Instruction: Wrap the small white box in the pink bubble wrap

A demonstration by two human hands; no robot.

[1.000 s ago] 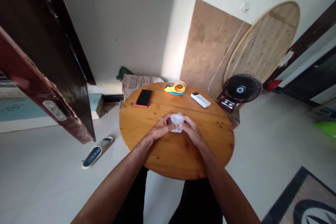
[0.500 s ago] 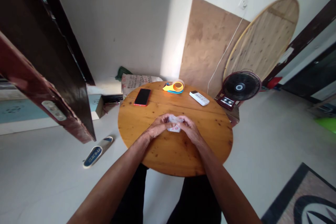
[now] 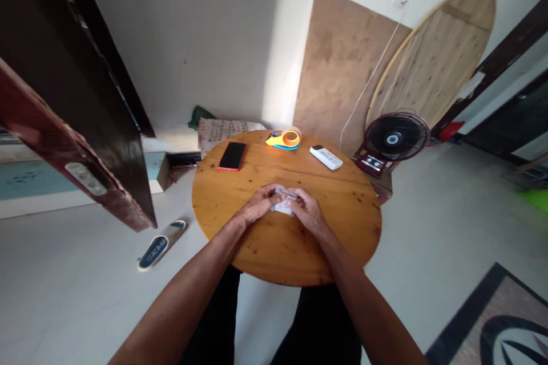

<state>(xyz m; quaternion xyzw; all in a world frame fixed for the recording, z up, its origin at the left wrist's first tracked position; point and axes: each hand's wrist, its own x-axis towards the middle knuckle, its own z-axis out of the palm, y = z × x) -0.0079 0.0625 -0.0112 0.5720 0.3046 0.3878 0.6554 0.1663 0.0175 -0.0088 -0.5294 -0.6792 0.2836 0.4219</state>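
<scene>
A dark wooden door (image 3: 64, 125) is seen at the left of the view, and at the far wall a plywood sheet (image 3: 342, 63) and a round wooden board (image 3: 432, 57) are leaned side by side. In the middle a round wooden table (image 3: 342, 211) is placed on the pale floor, and a patterned rug (image 3: 492, 325) is cut by the lower right corner of the view. A black fan (image 3: 396, 138) is stood on the floor just behind the right edge of the table. Both forearms are stretched forward from the lower edge of the view and are brought together over the table, so that a narrow V is formed. A blue slipper (image 3: 160, 244) is laid on the floor to the left of the table. On the far part of the table a phone (image 3: 232, 155) with a red edge, a white remote control (image 3: 326, 157) and a yellow tape dispenser (image 3: 285, 140) are laid, well apart from the hands. The left hand (image 3: 257, 210) and the right hand (image 3: 309, 214) are set knuckles up near the centre of the table, with the fingertips met. The fingers of both hands are curled and closed on a small white packet (image 3: 283, 205), which is held between them, low over the table. Most of the packet is covered by the fingers, so its kind cannot be told.
</scene>
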